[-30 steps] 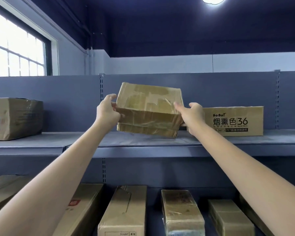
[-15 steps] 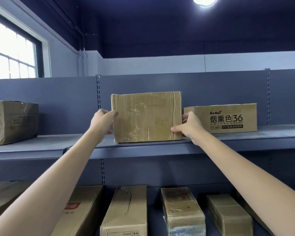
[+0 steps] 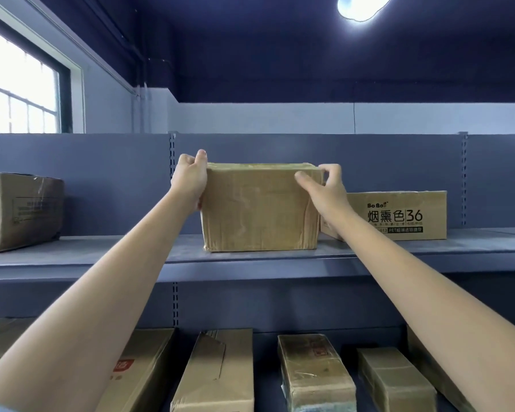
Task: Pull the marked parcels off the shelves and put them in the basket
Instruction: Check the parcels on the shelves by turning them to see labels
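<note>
A taped brown cardboard parcel [image 3: 257,208] stands upright on the upper grey shelf [image 3: 250,257], its broad face toward me. My left hand [image 3: 191,176] grips its upper left corner, fingers over the top edge. At the upper right corner, my right hand [image 3: 321,182] holds the parcel with the thumb on the front face and the fingers curled over the top. No mark is visible on the parcel's face. The basket is not in view.
A printed box marked "36" [image 3: 399,215] sits just right of the parcel, and a larger box [image 3: 18,212] stands at the shelf's left end. Several long boxes [image 3: 312,373] lie on the lower shelf. A window [image 3: 15,93] is at upper left.
The parcel went from tilted in both hands above the shelf to standing upright on it. Both hands have moved up from its sides to its top corners.
</note>
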{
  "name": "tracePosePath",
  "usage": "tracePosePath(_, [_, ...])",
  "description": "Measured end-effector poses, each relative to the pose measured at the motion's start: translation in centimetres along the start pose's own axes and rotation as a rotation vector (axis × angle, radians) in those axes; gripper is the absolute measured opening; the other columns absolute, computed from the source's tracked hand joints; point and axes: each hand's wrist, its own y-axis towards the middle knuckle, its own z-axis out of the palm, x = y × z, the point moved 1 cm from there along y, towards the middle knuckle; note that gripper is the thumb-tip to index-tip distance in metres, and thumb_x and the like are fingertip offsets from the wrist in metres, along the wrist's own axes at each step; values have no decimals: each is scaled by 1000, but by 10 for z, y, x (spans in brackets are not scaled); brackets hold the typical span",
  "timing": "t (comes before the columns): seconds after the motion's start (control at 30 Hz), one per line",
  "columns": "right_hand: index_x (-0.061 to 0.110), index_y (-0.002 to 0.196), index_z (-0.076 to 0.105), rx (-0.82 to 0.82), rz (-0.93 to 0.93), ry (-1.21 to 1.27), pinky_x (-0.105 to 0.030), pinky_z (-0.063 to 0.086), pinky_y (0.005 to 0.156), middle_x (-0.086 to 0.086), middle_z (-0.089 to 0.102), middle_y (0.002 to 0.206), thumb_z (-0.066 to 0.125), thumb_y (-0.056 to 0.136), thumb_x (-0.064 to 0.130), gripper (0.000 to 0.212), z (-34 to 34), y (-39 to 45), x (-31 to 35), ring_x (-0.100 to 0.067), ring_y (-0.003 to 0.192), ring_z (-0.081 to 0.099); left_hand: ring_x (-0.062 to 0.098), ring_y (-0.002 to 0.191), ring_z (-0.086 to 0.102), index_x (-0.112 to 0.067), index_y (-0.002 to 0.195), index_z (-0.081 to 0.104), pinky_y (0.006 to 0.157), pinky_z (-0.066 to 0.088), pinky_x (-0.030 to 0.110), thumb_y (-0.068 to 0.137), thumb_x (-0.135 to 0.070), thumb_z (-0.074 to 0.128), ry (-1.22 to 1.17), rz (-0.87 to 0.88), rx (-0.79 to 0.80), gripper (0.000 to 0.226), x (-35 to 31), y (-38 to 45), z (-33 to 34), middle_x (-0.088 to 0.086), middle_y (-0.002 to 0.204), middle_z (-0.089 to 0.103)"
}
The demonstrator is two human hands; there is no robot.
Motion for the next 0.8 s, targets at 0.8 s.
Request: tracePosePath(0.8, [17,121,55,24,140,5,-22,38,74,4,57,114,49,90,41,40,1,-22,-7,-6,89,51,24,65,53,-12,89,56,60,47,28,83,-41,54,-42,-197,107,30,37,-17,-16,6,81,57])
